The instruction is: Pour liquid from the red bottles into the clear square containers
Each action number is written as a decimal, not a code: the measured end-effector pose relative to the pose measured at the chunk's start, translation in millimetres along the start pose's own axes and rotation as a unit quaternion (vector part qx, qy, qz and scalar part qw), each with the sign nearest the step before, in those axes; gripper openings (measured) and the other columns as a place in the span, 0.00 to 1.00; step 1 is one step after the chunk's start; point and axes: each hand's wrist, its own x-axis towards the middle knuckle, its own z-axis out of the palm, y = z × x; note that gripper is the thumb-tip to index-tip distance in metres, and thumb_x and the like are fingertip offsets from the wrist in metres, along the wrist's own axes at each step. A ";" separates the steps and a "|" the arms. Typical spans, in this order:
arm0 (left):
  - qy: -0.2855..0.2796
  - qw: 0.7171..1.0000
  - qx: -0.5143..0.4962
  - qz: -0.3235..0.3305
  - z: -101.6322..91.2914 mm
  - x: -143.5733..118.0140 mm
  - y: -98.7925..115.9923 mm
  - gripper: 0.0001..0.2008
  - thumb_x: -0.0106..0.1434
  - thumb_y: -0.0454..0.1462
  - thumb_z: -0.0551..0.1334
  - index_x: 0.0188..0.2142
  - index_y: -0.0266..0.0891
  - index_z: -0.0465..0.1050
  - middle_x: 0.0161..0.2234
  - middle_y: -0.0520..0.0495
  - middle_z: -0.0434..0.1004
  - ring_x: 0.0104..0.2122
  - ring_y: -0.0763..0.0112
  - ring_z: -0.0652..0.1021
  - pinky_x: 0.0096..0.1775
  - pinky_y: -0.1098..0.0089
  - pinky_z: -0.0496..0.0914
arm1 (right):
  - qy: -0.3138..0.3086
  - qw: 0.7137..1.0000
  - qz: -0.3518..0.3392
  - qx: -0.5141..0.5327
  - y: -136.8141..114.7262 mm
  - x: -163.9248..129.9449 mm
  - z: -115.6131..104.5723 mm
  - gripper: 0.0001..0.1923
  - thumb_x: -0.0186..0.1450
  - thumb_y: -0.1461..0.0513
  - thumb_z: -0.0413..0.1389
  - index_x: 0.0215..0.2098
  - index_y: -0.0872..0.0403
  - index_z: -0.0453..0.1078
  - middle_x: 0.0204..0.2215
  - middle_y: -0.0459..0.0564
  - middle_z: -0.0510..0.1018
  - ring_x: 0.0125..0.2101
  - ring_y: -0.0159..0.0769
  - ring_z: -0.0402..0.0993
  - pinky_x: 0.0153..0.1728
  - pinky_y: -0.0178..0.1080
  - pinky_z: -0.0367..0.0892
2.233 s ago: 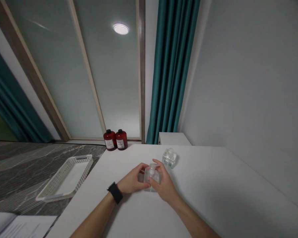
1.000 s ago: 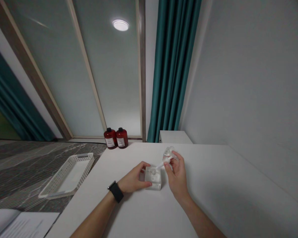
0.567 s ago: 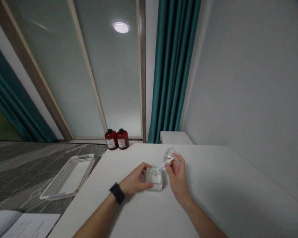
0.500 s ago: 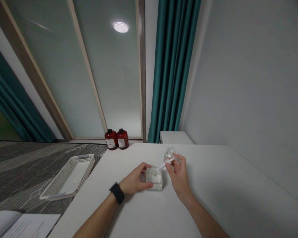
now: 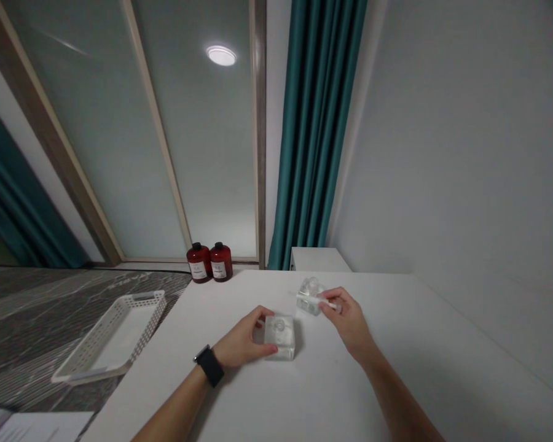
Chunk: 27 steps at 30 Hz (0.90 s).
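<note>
My left hand (image 5: pixel 245 339), with a black watch on its wrist, grips a square clear glass bottle (image 5: pixel 280 337) that stands on the white table. The thumb is at its front and the fingers are behind its left side. A small round opening shows in the top of this bottle. My right hand (image 5: pixel 348 322) pinches a slim whitish dropper (image 5: pixel 314 299), its thin end pointing left and its thicker end at my fingers. Just behind the dropper stands another clear faceted glass bottle (image 5: pixel 309 288), partly covered by the dropper and fingertips.
Two dark red bottles (image 5: pixel 198 264) with white labels and black caps stand at the table's far left corner. Left of the white table (image 5: pixel 267 405), a white perforated basket (image 5: pixel 69 371) rests on a grey patterned surface. An open book (image 5: pixel 50 423) lies at the lower left.
My right hand has lifted the dropper away from the bottle in my left hand and moved right, turning it nearly level. My left hand keeps its hold. The view has shifted slightly.
</note>
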 end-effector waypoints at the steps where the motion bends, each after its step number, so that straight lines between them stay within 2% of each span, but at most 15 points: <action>1: 0.001 1.000 0.002 -0.003 0.1 0.1 0.7 0.25 0.53 0.37 0.70 0.48 0.39 0.65 0.48 0.43 0.74 0.46 0.58 0.73 0.49 0.60 0.66 | 0.025 1.000 -0.006 -0.005 3.3 3.2 -3.9 0.18 0.57 0.48 0.64 0.33 0.53 0.69 0.30 0.48 0.78 0.30 0.38 0.73 0.31 0.38 0.69; 3: -0.002 1.000 0.002 -0.005 0.1 0.1 2.2 0.24 0.53 0.38 0.69 0.48 0.39 0.65 0.48 0.43 0.74 0.46 0.58 0.74 0.50 0.60 0.66 | 0.067 0.997 -0.014 -0.022 12.1 9.7 -11.6 0.18 0.58 0.48 0.63 0.33 0.52 0.67 0.31 0.49 0.78 0.31 0.38 0.73 0.32 0.38 0.68; 5: -0.004 1.000 0.000 -0.002 -0.1 -0.1 3.5 0.24 0.54 0.38 0.69 0.49 0.39 0.65 0.48 0.43 0.75 0.46 0.58 0.74 0.50 0.59 0.66 | 0.103 0.993 -0.017 -0.054 23.2 15.7 -18.9 0.18 0.58 0.48 0.61 0.33 0.51 0.64 0.27 0.46 0.75 0.28 0.37 0.72 0.29 0.38 0.67; 10: -0.011 1.000 0.009 -0.013 -0.6 0.0 4.0 0.24 0.55 0.38 0.68 0.49 0.40 0.64 0.49 0.43 0.74 0.46 0.58 0.74 0.50 0.59 0.67 | 0.152 0.973 -0.028 -0.170 52.9 24.7 -33.0 0.12 0.57 0.53 0.58 0.31 0.50 0.63 0.27 0.45 0.71 0.29 0.38 0.69 0.33 0.41 0.66; 14: -0.009 1.000 0.020 -0.016 -0.5 0.6 3.6 0.24 0.55 0.39 0.68 0.49 0.40 0.64 0.49 0.43 0.74 0.46 0.58 0.74 0.50 0.59 0.67 | 0.124 0.958 -0.021 -0.259 72.3 25.3 -37.0 0.08 0.53 0.58 0.59 0.27 0.50 0.63 0.25 0.44 0.69 0.26 0.38 0.67 0.32 0.40 0.64; 17: -0.006 0.999 0.027 -0.019 -0.7 0.7 3.7 0.24 0.55 0.39 0.67 0.50 0.40 0.64 0.49 0.43 0.75 0.45 0.58 0.74 0.50 0.58 0.68 | 0.111 0.942 -0.007 -0.316 83.2 24.2 -36.7 0.07 0.54 0.59 0.59 0.26 0.49 0.63 0.22 0.42 0.69 0.26 0.38 0.69 0.32 0.39 0.61; 22: -0.009 0.999 0.029 -0.020 -1.0 0.4 4.1 0.25 0.55 0.39 0.67 0.50 0.40 0.64 0.49 0.42 0.74 0.45 0.57 0.74 0.50 0.57 0.68 | 0.114 0.916 -0.006 -0.385 90.8 22.3 -37.9 0.06 0.57 0.60 0.58 0.26 0.50 0.64 0.22 0.43 0.72 0.29 0.40 0.71 0.35 0.40 0.61; 25: -0.011 0.999 0.026 -0.024 -0.5 0.6 3.1 0.25 0.55 0.40 0.67 0.50 0.40 0.63 0.50 0.42 0.74 0.45 0.57 0.74 0.50 0.57 0.68 | 0.120 0.907 -0.036 -0.403 85.4 22.2 -37.9 0.04 0.59 0.60 0.56 0.31 0.51 0.66 0.29 0.49 0.75 0.35 0.45 0.72 0.39 0.44 0.62; 27: -0.008 0.999 0.028 -0.024 -0.1 1.0 2.2 0.25 0.55 0.40 0.67 0.50 0.40 0.64 0.50 0.42 0.74 0.45 0.58 0.74 0.49 0.58 0.68 | 0.124 0.905 -0.070 -0.402 78.6 22.3 -34.6 0.08 0.61 0.59 0.54 0.38 0.52 0.68 0.38 0.55 0.76 0.42 0.49 0.71 0.44 0.48 0.63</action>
